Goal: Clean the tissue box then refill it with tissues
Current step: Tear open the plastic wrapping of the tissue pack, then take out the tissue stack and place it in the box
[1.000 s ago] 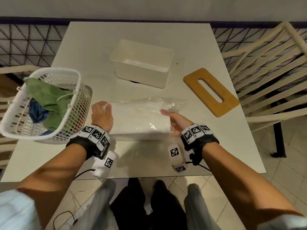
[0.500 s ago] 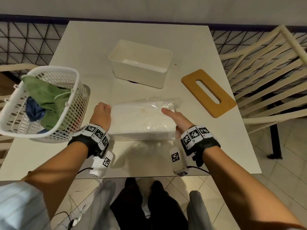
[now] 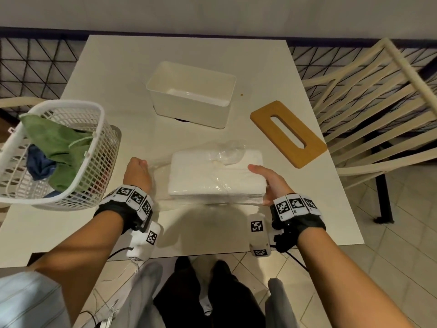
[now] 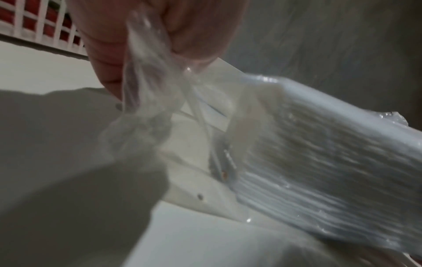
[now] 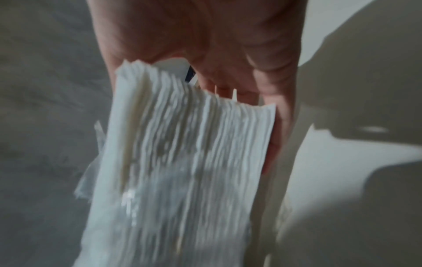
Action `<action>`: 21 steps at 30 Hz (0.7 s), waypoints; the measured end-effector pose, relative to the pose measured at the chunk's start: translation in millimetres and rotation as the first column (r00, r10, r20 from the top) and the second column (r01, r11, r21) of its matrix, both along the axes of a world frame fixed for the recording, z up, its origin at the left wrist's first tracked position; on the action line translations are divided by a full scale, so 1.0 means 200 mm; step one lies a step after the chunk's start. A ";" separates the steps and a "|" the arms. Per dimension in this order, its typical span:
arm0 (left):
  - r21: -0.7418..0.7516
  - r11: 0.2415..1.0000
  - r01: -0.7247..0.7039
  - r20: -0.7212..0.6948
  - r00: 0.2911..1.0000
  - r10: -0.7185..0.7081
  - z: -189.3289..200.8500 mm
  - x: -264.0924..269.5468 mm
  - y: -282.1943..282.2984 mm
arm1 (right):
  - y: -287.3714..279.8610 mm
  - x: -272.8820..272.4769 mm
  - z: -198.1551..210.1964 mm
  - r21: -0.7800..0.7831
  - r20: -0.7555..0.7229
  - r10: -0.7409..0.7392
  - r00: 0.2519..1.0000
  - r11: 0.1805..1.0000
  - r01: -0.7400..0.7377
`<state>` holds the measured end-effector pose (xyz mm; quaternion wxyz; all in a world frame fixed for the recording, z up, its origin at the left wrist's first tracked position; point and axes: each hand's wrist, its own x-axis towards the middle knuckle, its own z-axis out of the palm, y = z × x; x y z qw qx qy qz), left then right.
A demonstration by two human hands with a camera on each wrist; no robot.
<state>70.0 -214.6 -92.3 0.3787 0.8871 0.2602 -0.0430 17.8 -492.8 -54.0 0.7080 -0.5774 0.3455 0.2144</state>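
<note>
The left hand [image 3: 137, 172] now pinches the clear wrapper [image 4: 146, 101] farther from the tissue stack [image 3: 216, 176], which the right hand [image 3: 269, 183] grips near the table's [image 3: 118, 74] front edge, so the empty tissue box [image 3: 191, 93] can soon be refilled.

A: Where is there bare table [image 3: 99, 228]?
B: Along the near edge, and the whole far end behind the open tissue box [image 3: 190, 94].

A: What blocks the way?
B: The laundry basket [image 3: 94, 159] stands at the left, the wooden lid [image 3: 287, 132] at the right, the tissue stack [image 3: 216, 178] in the middle; a clear gap separates stack and box.
</note>
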 end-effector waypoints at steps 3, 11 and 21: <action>-0.028 0.999 -0.017 0.019 1.000 0.018 0.00 -0.01 0.00 | -0.08 -0.01 0.04 0.004 0.027 -0.018 0.999 1.000 0.018; 0.019 0.999 0.048 -0.036 0.998 -0.047 0.06 -0.01 0.00 | -0.23 0.07 0.36 -0.452 0.120 0.128 0.985 0.890 -0.061; 0.002 0.982 0.187 -0.278 0.944 -0.179 0.27 -0.04 0.00 | -0.09 0.19 1.09 -0.931 0.156 0.464 0.872 0.364 -0.027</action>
